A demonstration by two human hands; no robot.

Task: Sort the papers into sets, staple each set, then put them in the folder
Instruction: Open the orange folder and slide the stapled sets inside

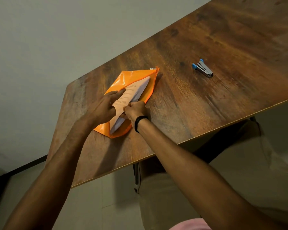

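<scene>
Fingers [119, 92] of left hand [105, 105] straight, pressing down on the top sheet. Beside them, papers [136, 89] partly inside the orange folder [128, 77] on the table [223, 39]. Right hand [136, 109] curled, pinching the stack's near edge. Stapler [202, 68] well apart at right, lying idle. Sorting and stapling apparently done, staples themselves not visible; left only to seat the stack and close the folder.

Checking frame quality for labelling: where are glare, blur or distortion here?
Head view: glare streaks the glossy orange plastic zip folder; print on the white papers is unreadable; the right hand pinching them looks slightly blurred; the small blue-and-silver stapler is sharp; the brown wooden table tilts, wide-angle.
</scene>
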